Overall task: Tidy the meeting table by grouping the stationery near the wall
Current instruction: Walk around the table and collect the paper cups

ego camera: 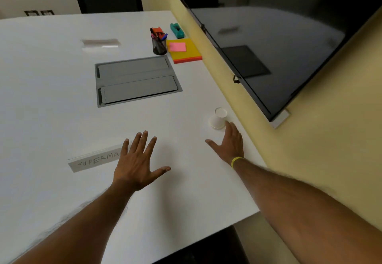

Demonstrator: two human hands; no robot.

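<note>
Left hand (138, 160): fingers (144, 139) straight and spread, thumb out to the right, palm down over the white table (51, 98); holds nothing. Cannot tell whether the palm rests on the surface or hovers. The hand covers the right end of a grey name card (93, 160); visible lettering reads "SUPERMA", the rest is hidden behind the hand.

Right hand (229, 141): fingers (232, 128) straight and close together, thumb out to the left; grips nothing. Fingertips just beside the rim of an upturned white paper cup (218, 119); contact cannot be made out. Yellow band (236, 161) on the wrist. Both forearms are cut off by the near frame edge.

Stationery sits at the far right of the table, beside the yellow wall (310, 160):
- black mesh pen holder (159, 45) with pens
- just right of it, yellow notepad (190, 53) with a pink sticky note (177, 47) on top
- beyond these, green tape dispenser (177, 30)
- orange item (158, 29) behind the pen holder, partly hidden, kind unclear

Mid-table: grey two-flap hatch (136, 80), set flush. Far left of it: second name card (100, 43), blurred, no text legible.

On the wall: dark screen (289, 46), cut off at the top and right frame edges
</note>
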